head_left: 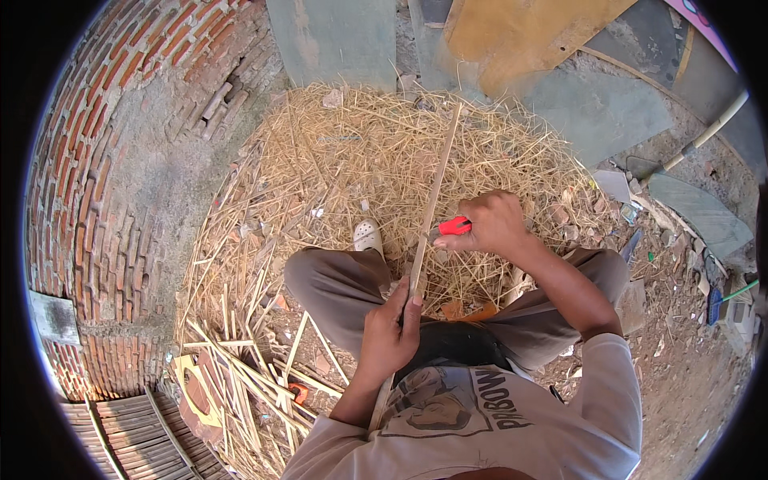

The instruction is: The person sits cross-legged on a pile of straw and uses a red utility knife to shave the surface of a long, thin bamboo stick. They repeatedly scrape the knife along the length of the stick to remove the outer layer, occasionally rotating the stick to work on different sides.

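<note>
A long, narrow strip of bamboo or wood [440,178] slants up and away from my lap over the straw. My left hand [390,334] is closed around its lower part. In my right hand [494,224] is a red-handled knife [456,226], gripped with the fingers wrapped round the handle. The knife's dark front end lies against or very near the right side of the strip, above my left hand; whether it cuts into the wood I cannot tell. My legs are bent on either side beneath the strip.
Loose straw-like shavings [352,136] cover the ground ahead. Several pale strips [240,384] lie piled at lower left, with a small orange-red object [298,392] among them. A brick wall [104,208] stands left. Grey sheets [336,48] and a tan board [520,40] lie beyond the shavings.
</note>
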Action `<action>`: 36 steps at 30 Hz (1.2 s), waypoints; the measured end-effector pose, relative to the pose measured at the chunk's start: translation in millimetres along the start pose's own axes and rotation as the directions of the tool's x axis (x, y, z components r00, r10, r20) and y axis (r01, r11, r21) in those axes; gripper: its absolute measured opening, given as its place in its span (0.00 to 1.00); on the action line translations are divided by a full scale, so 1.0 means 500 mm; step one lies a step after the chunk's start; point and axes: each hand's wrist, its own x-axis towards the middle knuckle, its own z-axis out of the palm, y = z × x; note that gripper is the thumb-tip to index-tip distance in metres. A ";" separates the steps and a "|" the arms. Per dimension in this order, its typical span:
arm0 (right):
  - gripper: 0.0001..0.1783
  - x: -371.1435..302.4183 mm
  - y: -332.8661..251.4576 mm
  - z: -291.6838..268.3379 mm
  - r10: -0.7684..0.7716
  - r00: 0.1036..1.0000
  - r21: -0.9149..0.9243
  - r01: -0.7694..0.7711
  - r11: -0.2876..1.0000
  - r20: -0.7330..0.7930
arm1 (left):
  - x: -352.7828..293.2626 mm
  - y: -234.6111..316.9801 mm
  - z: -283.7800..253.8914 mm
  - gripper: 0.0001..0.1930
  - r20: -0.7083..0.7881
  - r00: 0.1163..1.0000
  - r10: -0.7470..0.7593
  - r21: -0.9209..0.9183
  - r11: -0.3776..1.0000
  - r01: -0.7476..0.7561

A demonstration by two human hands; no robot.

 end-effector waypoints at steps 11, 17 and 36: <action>0.47 0.062 0.205 -0.039 0.532 0.834 -0.194 -0.552 0.811 -0.148 | -0.042 0.019 -0.004 0.18 0.199 0.970 -0.141 -0.048 0.987 0.153; 0.50 0.044 0.371 -0.081 0.824 0.484 0.024 -0.858 0.513 -0.293 | -0.076 0.008 -0.012 0.19 0.377 0.906 -0.193 -0.201 0.938 0.284; 0.38 -0.001 -0.053 -0.009 0.044 0.999 -0.008 -0.044 0.999 0.012 | -0.011 -0.017 -0.019 0.16 0.216 0.937 -0.276 -0.414 0.843 0.344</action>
